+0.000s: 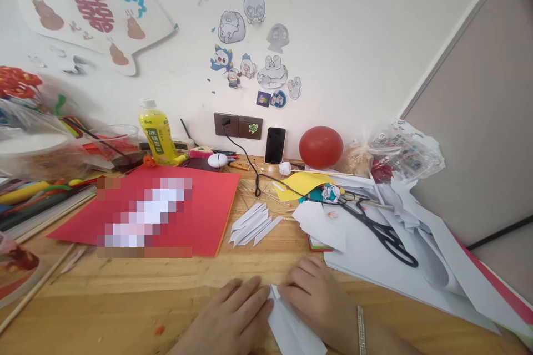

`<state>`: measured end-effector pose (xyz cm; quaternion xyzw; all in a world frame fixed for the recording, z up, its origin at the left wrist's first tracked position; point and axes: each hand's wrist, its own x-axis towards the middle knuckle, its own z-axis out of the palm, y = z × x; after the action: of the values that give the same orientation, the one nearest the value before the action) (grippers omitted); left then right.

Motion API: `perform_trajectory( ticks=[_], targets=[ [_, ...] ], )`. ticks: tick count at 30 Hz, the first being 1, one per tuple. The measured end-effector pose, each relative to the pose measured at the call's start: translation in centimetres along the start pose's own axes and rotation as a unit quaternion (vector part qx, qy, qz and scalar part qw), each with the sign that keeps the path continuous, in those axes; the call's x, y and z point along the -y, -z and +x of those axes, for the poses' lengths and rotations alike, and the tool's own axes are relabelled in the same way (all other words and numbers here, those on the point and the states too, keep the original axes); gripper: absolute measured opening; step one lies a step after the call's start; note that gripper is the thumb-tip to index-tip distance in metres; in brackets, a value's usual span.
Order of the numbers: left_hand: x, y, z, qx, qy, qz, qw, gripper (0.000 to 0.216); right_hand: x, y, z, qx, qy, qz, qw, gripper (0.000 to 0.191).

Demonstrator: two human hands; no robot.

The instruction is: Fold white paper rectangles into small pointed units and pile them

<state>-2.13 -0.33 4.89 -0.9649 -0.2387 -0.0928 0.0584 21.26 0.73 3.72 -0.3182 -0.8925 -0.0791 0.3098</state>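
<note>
My left hand (231, 316) and my right hand (318, 302) lie side by side at the near edge of the wooden table (137, 294). Both press down on a folded piece of white paper (291, 330) between them. The fingers of both hands are held together and flat on the paper, fingertips meeting at its pointed top. A bracelet sits on my right wrist. A little farther back lies a pile of folded white paper strips (250, 224).
A red card sheet (208, 205) lies at the left centre. Black scissors (383, 230) rest on loose white sheets (416, 266) at the right. At the back stand a yellow bottle (157, 136), a phone (275, 145), a red balloon (321, 147) and a cable (258, 177).
</note>
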Motion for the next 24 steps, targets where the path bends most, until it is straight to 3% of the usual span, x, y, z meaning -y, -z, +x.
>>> perform_trajectory(
  ticks=[11, 16, 20, 24],
  targets=[
    [-0.5, 1.9, 1.1, 0.108, 0.039, -0.065, 0.991, 0.059, -0.4, 0.5, 0.1, 0.054, 0.102, -0.054, 0.992, 0.030],
    [-0.6, 1.9, 0.7, 0.048, 0.036, -0.052, 0.997, 0.049, -0.2, 0.6, -0.1, 0.092, 0.087, -0.042, 0.991, 0.027],
    [-0.6, 2.0, 0.8, 0.021, -0.007, -0.009, 1.000, 0.047, -0.1, 0.4, -0.2, 0.091, 0.063, -0.022, 0.994, 0.031],
    [-0.6, 1.6, 0.7, 0.003, -0.004, -0.003, 1.000, 0.045, -0.1, 0.9, 0.1, 0.102, -0.002, 0.000, 0.995, 0.030]
  ],
)
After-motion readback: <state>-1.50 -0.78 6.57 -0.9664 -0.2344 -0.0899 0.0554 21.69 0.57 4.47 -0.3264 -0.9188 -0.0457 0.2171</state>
